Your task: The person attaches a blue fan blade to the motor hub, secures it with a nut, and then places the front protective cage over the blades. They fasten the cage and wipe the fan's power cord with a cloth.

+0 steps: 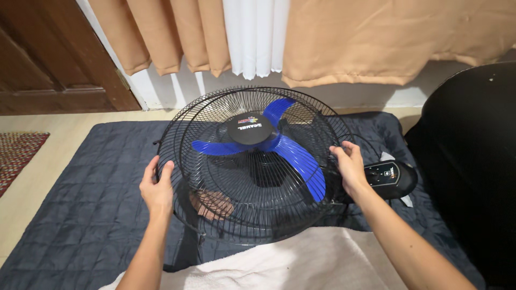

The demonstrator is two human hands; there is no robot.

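The fan head lies at the centre of the view on a dark quilted mat, its round face turned up toward the camera and tipped slightly toward 12 o'clock. The black wire grille forms a near circle, a little wider from 9 to 3 o'clock than it is deep. Behind the wires, blue blades spread from a black hub cap; one blade reaches toward 5 o'clock, another toward 9, a third toward 1.

The left hand grips the grille rim at 9 o'clock, fingers curled over the edge, forearm rising from 6 o'clock. The right hand clasps the rim at 3 o'clock, fingers wrapped on the wires, forearm coming in from 5 o'clock. A black control housing sits just beyond the right hand. A white towel lies at 6 o'clock.
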